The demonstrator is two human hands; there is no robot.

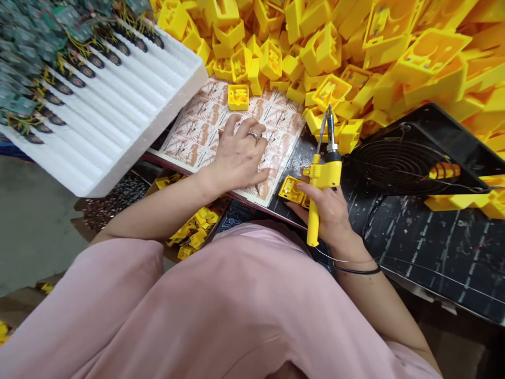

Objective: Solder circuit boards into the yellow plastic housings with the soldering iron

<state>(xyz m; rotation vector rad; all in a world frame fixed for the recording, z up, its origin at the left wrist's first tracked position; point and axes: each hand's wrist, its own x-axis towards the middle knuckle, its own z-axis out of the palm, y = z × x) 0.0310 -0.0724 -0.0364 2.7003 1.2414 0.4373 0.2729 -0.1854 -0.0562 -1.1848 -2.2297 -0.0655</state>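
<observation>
My left hand [239, 155] lies flat on a sheet of printed brown-and-white labels [232, 137], holding nothing, its fingers spread and a ring on one finger. My right hand [327, 208] grips a yellow-handled soldering gun [321, 176], whose metal tip points up and away. Just left of that hand, a yellow plastic housing [291, 190] lies on its back, partly hidden by my fingers. Another yellow housing [238, 97] stands on the far edge of the label sheet.
A large heap of yellow plastic housings [315, 47] rises behind the sheet. At far left, a white foam tray [118, 121] holds rows of wired circuit boards. A round black fan guard [402, 166] sits at right on a scuffed black surface [430, 242]. Below, a cardboard box [193, 226] holds yellow parts.
</observation>
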